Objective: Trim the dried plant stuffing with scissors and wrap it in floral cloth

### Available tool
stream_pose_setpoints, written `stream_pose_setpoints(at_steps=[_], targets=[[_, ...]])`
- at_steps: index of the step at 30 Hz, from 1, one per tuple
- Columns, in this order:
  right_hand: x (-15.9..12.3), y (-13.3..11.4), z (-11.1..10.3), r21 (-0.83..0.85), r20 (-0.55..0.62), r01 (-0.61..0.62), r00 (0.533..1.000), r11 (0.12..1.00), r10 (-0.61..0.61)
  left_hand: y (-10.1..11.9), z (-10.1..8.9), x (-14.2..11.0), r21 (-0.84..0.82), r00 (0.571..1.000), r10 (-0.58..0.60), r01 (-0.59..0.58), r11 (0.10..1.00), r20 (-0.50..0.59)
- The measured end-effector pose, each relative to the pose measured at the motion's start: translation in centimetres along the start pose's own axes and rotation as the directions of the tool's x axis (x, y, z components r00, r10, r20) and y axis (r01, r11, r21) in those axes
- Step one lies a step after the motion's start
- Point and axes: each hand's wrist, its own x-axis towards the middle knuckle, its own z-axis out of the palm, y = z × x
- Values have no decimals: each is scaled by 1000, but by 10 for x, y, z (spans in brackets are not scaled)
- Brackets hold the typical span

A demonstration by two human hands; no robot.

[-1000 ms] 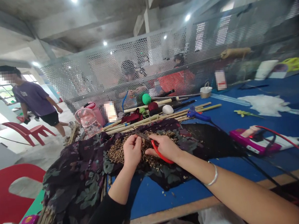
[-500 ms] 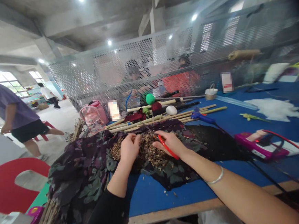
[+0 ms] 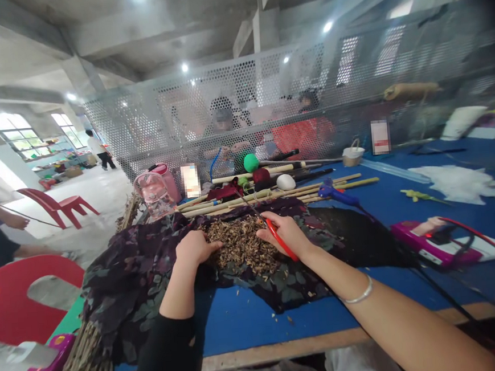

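A heap of brown chopped bits (image 3: 244, 246) lies on a dark floral cloth (image 3: 131, 286) spread over the blue table (image 3: 258, 322). My left hand (image 3: 195, 248) rests at the heap's left edge, fingers curled into the bits. My right hand (image 3: 286, 233), a silver bangle on its wrist, grips red-handled scissors (image 3: 277, 236) at the heap's right side, blades pointing up and away to the left.
Bamboo sticks (image 3: 282, 193), coloured balls, a blue glue gun (image 3: 338, 194) and a pink water bottle (image 3: 156, 192) lie behind the cloth. A pink device (image 3: 432, 245) with red cable sits right. Twig bundle (image 3: 80, 370) at lower left. Red chairs left; people behind a perforated screen.
My left hand dropped from the scissor tips to the heap's left edge. My right hand with the scissors shifted slightly right. The person at left walked out of view.
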Motion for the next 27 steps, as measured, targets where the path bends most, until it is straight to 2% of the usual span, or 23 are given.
stream_pose_setpoints(at_steps=[3, 7, 11, 16, 22, 27], targets=[[0, 0, 0, -14, -5, 0, 1000, 1000, 0, 3, 4, -1, 44, 996, 25, -28, 999, 80], [0, -1, 0, -7, -9, 1, 1000, 1000, -1, 3, 7, 1, 69, 991, 95, -101, 992, 92], [0, -3, 0, -6, -8, -10, 1000, 1000, 10, 6, 6, 2, 78, 992, 107, -112, 991, 68], [0, -3, -1, -7, -1, -11, 1000, 1000, 11, 18, 10, 3, -11, 988, 89, -92, 996, -129], [1, -3, -1, -32, -9, -17, 1000, 999, 17, 56, 28, -3, -199, 912, 191, -277, 940, -364], [1, 0, 1, -5, -26, -2, 1000, 1000, 2, 85, 37, -10, -291, 846, 286, -442, 849, -451]])
